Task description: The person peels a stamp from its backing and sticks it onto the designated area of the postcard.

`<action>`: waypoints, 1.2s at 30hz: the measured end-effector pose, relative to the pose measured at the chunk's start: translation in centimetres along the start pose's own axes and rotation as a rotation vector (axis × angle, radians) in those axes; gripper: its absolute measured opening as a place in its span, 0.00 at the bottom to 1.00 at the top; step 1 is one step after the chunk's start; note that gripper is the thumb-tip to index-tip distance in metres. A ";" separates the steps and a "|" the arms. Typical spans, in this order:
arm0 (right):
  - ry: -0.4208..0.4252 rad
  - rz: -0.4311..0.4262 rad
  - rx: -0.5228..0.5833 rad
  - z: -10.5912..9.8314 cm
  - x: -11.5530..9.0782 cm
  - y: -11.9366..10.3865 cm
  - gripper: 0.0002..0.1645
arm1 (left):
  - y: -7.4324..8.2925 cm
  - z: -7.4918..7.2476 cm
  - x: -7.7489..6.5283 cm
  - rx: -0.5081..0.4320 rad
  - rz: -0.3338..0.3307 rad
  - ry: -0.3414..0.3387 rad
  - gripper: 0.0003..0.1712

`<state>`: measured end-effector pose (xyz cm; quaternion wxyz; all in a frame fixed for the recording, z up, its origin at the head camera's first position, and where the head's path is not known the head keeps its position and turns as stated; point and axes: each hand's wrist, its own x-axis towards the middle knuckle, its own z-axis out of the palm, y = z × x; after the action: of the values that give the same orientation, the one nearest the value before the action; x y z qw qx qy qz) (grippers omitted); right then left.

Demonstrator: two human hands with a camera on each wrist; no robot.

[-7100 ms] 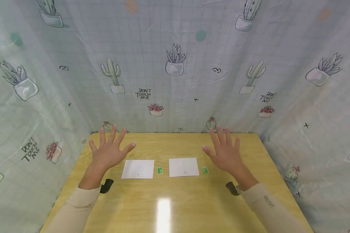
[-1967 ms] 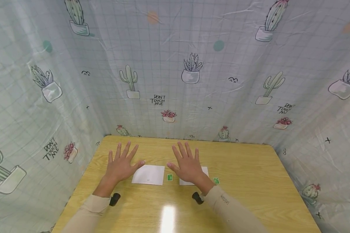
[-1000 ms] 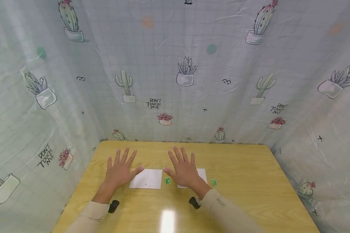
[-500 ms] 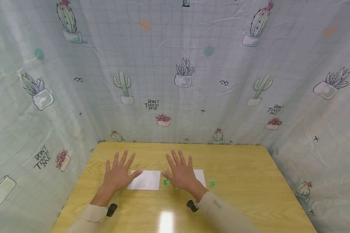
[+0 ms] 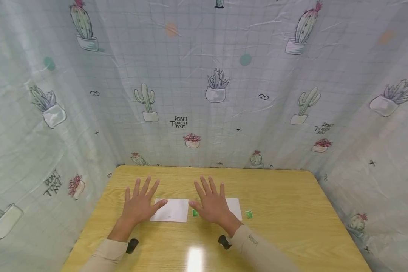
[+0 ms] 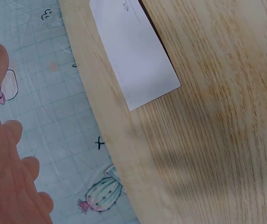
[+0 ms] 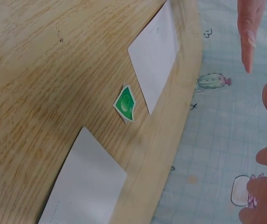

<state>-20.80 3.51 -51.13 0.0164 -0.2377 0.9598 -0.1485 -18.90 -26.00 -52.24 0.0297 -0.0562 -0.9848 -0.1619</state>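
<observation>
The grip is holding nothing on either side: the left hand and the right hand are hovering above the tabletop, fingers straight and spreading apart. In the head view, the left thumb is overlapping a corner of the left envelope, while the right hand is partly hiding the right envelope. Both white envelopes are lying flat. One green stamp is resting between them, apart from both; the other green stamp is lying just beyond the right envelope's right edge.

Judging by these poses, the person is pausing in readiness, with no handling under way. Any next move seems to be calling for lowering a hand; lifting a stamp would be requiring a fine fingertip pinch at its thin edge.
</observation>
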 end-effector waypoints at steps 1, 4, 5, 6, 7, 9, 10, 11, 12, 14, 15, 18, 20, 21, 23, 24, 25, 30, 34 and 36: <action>0.001 0.001 -0.003 0.1 0.0 0.1 0.47 | 0.0 0.1 0.0 0.003 0.002 0.001 0.51; 0.003 0.008 -0.001 0.3 0.0 0.1 0.47 | 0.0 0.2 0.0 0.008 0.001 0.003 0.51; 0.001 0.008 0.000 0.3 0.0 0.1 0.47 | -0.1 0.2 0.0 0.007 -0.001 0.005 0.51; 0.000 0.005 0.006 0.3 0.1 0.0 0.47 | -0.1 0.2 -0.1 0.006 -0.004 0.005 0.51; 0.000 0.003 0.008 0.3 0.1 0.0 0.47 | -0.1 0.3 -0.1 0.004 -0.007 0.004 0.52; 0.000 -0.001 0.010 0.4 0.0 -0.1 0.47 | -0.2 0.4 -0.2 0.002 -0.011 -0.001 0.52; 0.000 -0.003 0.007 0.4 0.0 -0.1 0.47 | -0.3 0.4 -0.2 0.001 -0.012 -0.002 0.52; -0.001 -0.005 0.004 0.5 0.0 -0.1 0.47 | -0.3 0.5 -0.3 -0.001 -0.013 -0.003 0.52; 0.000 -0.007 0.002 0.5 0.0 -0.1 0.47 | -0.4 0.5 -0.3 0.000 -0.013 -0.004 0.52; -0.001 -0.009 0.001 0.7 0.0 -0.1 0.47 | -0.4 0.6 -0.4 0.005 -0.013 -0.001 0.52; -0.001 -0.008 0.002 0.7 0.0 0.0 0.47 | -0.5 0.6 -0.4 0.007 -0.012 0.004 0.52; 0.006 -0.007 0.002 0.9 0.0 0.0 0.46 | -0.5 0.8 -0.4 0.007 -0.007 0.014 0.52; 0.014 -0.004 0.003 1.0 0.0 0.1 0.46 | -0.5 0.9 -0.4 0.004 -0.003 0.018 0.52; 0.015 -0.003 0.001 1.1 0.0 0.1 0.46 | -0.5 0.9 -0.4 0.001 -0.001 0.020 0.52; 0.020 -0.007 0.006 1.3 0.0 0.1 0.46 | -0.5 1.0 -0.4 0.000 -0.001 0.020 0.52; 0.022 -0.007 0.009 1.3 0.0 0.1 0.46 | -0.5 1.0 -0.4 -0.001 -0.002 0.020 0.52; 0.024 -0.008 0.010 1.4 0.0 0.1 0.45 | -0.5 1.1 -0.4 0.003 -0.002 0.020 0.52; 0.031 -0.006 0.006 1.8 -0.1 0.1 0.45 | -0.2 1.1 -0.6 -0.004 0.005 0.019 0.51; 0.024 -0.001 0.001 1.9 -0.1 0.1 0.46 | 0.0 1.1 -0.8 -0.009 0.005 0.010 0.51; 0.022 -0.001 0.010 2.0 -0.1 0.1 0.45 | -0.1 1.2 -0.8 0.000 0.002 0.015 0.51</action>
<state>-20.51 3.08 -53.04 0.0068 -0.2364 0.9590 -0.1561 -18.12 -25.78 -53.41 0.0373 -0.0560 -0.9845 -0.1621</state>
